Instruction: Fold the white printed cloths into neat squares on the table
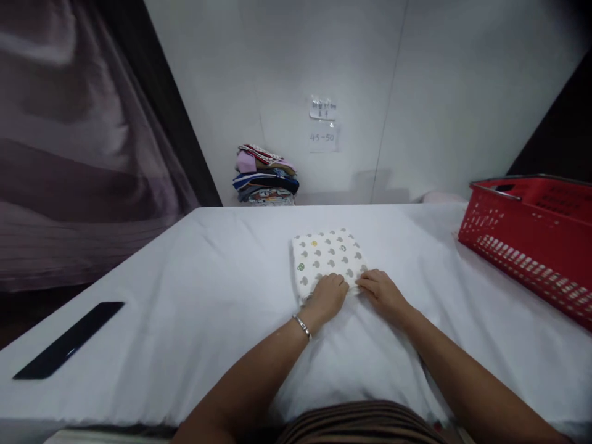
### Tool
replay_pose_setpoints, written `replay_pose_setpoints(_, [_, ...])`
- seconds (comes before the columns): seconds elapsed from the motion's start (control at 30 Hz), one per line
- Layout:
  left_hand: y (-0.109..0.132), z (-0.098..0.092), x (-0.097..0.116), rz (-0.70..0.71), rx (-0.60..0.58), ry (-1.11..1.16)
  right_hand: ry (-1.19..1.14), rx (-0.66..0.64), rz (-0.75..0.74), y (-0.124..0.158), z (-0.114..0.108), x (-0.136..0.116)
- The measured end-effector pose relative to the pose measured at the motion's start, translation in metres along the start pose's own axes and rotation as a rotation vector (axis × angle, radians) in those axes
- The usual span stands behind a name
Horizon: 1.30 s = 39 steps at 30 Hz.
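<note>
A folded white cloth (329, 254) with a print of small grey mushroom-like shapes and a few green and yellow ones lies on the white-covered table (222, 351). My left hand (329, 295), with a silver bracelet at the wrist, is closed on its near edge, fingers curled over the fabric. At the near right corner my right hand (382, 293) pinches the same edge between thumb and fingers. The two hands are close together but apart. Whether the cloth is a garment cannot be made out.
A red plastic basket (531, 246) stands at the right. Folded clothes (267, 176) are stacked beyond the far edge, by the white wall with paper labels (324, 135). A flat black object (69, 340) lies at the left, near a hanging curtain (83, 148).
</note>
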<state>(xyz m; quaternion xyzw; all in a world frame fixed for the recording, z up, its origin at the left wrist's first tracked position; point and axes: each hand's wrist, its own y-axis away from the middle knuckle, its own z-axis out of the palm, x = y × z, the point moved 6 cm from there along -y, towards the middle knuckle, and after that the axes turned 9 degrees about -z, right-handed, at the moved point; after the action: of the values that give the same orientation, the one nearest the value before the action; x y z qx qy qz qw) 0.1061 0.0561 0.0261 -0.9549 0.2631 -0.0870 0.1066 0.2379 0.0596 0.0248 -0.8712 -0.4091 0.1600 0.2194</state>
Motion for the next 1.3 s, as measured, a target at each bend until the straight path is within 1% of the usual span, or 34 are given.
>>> replay_pose_setpoints(0.1, [-0.001, -0.012, -0.014, -0.096, -0.012, 0.145, 0.000, -0.032, -0.007, -0.004, -0.001, -0.001])
replay_pose_setpoints(0.17, [-0.001, -0.022, -0.030, -0.193, 0.040, 0.187, -0.001, -0.060, -0.002, -0.006, -0.003, -0.003])
replay_pose_setpoints(0.23, [0.002, -0.028, -0.046, -0.271, 0.124, 0.154, -0.008, -0.091, 0.016, -0.008, -0.005, -0.004])
replay_pose_setpoints(0.27, [0.005, -0.027, -0.053, -0.293, 0.143, 0.125, -0.012, -0.111, 0.030, -0.009, -0.006, -0.004])
replay_pose_setpoints(0.3, [0.007, -0.023, -0.058, -0.309, 0.135, 0.096, -0.014, -0.132, 0.047, -0.012, -0.007, -0.004])
replay_pose_setpoints(0.37, [0.012, -0.009, -0.064, -0.336, 0.082, 0.054, -0.017, -0.167, 0.073, -0.021, -0.008, -0.004])
replay_pose_setpoints(0.4, [0.014, -0.003, -0.066, -0.345, 0.057, 0.042, -0.025, -0.161, 0.078, -0.029, -0.009, -0.003])
replay_pose_setpoints(0.47, [0.015, 0.005, -0.066, -0.353, 0.033, 0.029, -0.050, -0.082, 0.069, -0.050, -0.010, 0.000])
replay_pose_setpoints(0.53, [0.015, 0.007, -0.065, -0.354, 0.022, 0.024, -0.053, 0.024, 0.054, -0.072, -0.006, 0.009])
replay_pose_setpoints(0.57, [0.015, 0.007, -0.065, -0.354, 0.019, 0.025, -0.033, 0.053, 0.056, -0.081, -0.001, 0.017])
replay_pose_setpoints(0.63, [0.016, 0.006, -0.065, -0.357, 0.019, 0.035, 0.044, 0.030, 0.101, -0.091, 0.018, 0.036])
replay_pose_setpoints(0.73, [0.018, 0.004, -0.065, -0.362, 0.022, 0.061, 0.117, -0.091, 0.196, -0.085, 0.055, 0.068])
replay_pose_setpoints(0.8, [0.019, 0.004, -0.065, -0.367, 0.021, 0.088, 0.117, -0.124, 0.218, -0.075, 0.073, 0.081])
replay_pose_setpoints(0.87, [0.019, 0.005, -0.066, -0.372, 0.010, 0.138, 0.088, -0.126, 0.220, -0.069, 0.081, 0.088])
replay_pose_setpoints(0.93, [0.017, 0.004, -0.070, -0.386, 0.000, 0.222, 0.011, -0.148, 0.244, -0.067, 0.084, 0.091])
replay_pose_setpoints(1.0, [0.014, -0.001, -0.083, -0.462, 0.063, 0.315, -0.111, -0.161, 0.344, -0.066, 0.081, 0.097])
replay_pose_setpoints(1.07, [0.014, -0.010, -0.104, -0.608, 0.184, 0.394, -0.199, -0.134, 0.484, -0.064, 0.073, 0.106])
replay_pose_setpoints(1.1, [0.014, -0.012, -0.116, -0.695, 0.224, 0.439, -0.225, -0.117, 0.562, -0.061, 0.068, 0.112])
replay_pose_setpoints(1.13, [0.015, -0.013, -0.127, -0.783, 0.227, 0.490, -0.240, -0.110, 0.636, -0.058, 0.065, 0.117])
replay_pose_setpoints(1.17, [0.015, -0.010, -0.138, -0.869, 0.195, 0.548, -0.247, -0.116, 0.698, -0.055, 0.062, 0.121])
replay_pose_setpoints(1.23, [0.014, -0.002, -0.152, -1.001, 0.088, 0.657, -0.256, -0.134, 0.796, -0.048, 0.059, 0.128])
replay_pose_setpoints(1.3, [0.011, 0.004, -0.159, -1.064, 0.021, 0.714, -0.253, -0.122, 0.826, -0.046, 0.057, 0.130])
